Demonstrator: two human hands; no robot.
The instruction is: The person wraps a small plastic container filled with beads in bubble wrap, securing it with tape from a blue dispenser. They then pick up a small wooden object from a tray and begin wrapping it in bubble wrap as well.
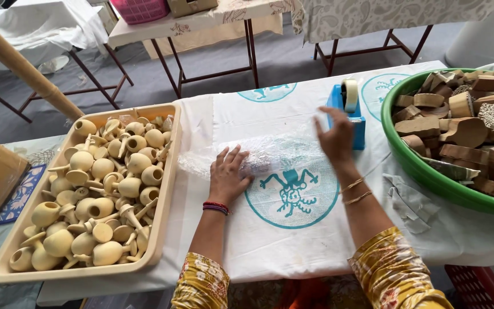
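A big table [293,252] with a white cloth [224,120] fills most of the view. The cloth has round blue-green prints on it, and 1 print [293,191] shows a funny figure inside a ring.

On the far right sits a large green tub [430,174]. It is full of brown wooden blocks [470,131] with carved shapes.

On the left sits a long tan tray [164,189]. It is full of pale wooden pieces [101,194] that look like little cups and knobs on sticks.

In the middle of the table lies a sheet of clear bubble wrap [270,151]. It is bunched up on the cloth, just above the round print, between the 2 hands. It looks rolled around something, but what is inside cannot be seen.

The left hand [228,174] lies flat on the left end of the bubble wrap. Its fingers are spread out and pressing down, not curled around anything. It has red and dark bands on the wrist.

The right hand [335,134] is raised at the right end of the wrap, with its fingers open and a bit blurry. It is close to a blue tape holder [358,123], which has a roll of tape [349,94] on top. It has 2 thin gold bangles on the wrist.
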